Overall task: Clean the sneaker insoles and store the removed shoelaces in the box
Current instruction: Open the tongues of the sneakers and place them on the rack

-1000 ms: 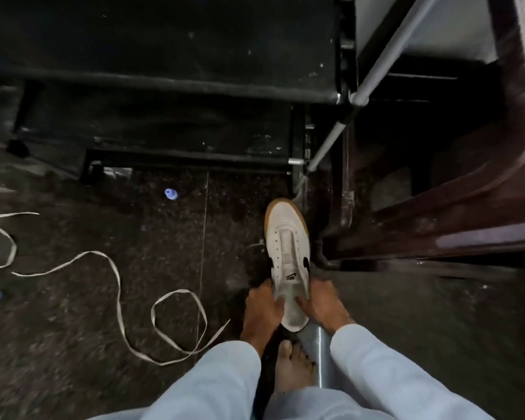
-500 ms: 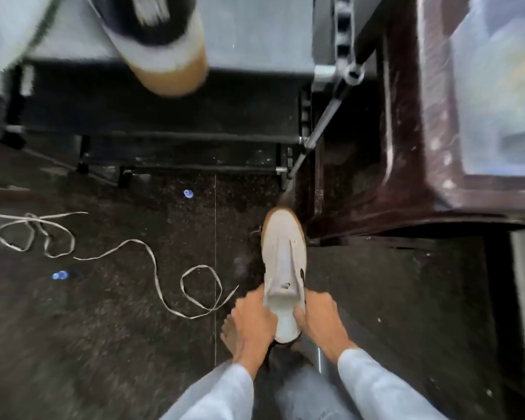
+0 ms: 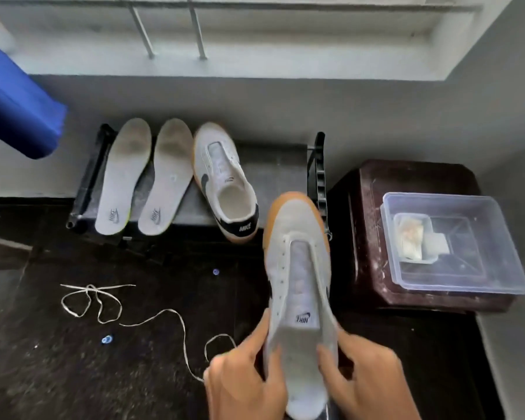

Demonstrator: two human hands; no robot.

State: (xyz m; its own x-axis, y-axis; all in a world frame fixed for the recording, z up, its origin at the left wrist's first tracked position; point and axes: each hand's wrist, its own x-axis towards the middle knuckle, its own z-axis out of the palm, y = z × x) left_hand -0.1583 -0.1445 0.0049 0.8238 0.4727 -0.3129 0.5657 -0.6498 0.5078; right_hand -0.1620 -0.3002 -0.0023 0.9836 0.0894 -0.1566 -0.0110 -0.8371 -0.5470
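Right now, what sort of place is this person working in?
Probably a room corner in a home, at floor level under a window: a low black shoe rack against the wall bearing insoles and a sneaker, window bars above a ledge, and a brown plastic stool carrying a clear box.

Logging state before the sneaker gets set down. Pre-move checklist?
1. Left hand and right hand both hold the sneaker at its heel end: ok.
2. Laces out of that sneaker, eyelets bare: ok.
3. Free spot on the rack, right of the other sneaker: ok.
4. Both insoles out, lying on the rack: ok. Clean: cannot tell.
5. Shoelace in the box: not ok, it lies on the floor.
6. Box open on the stool: ok.
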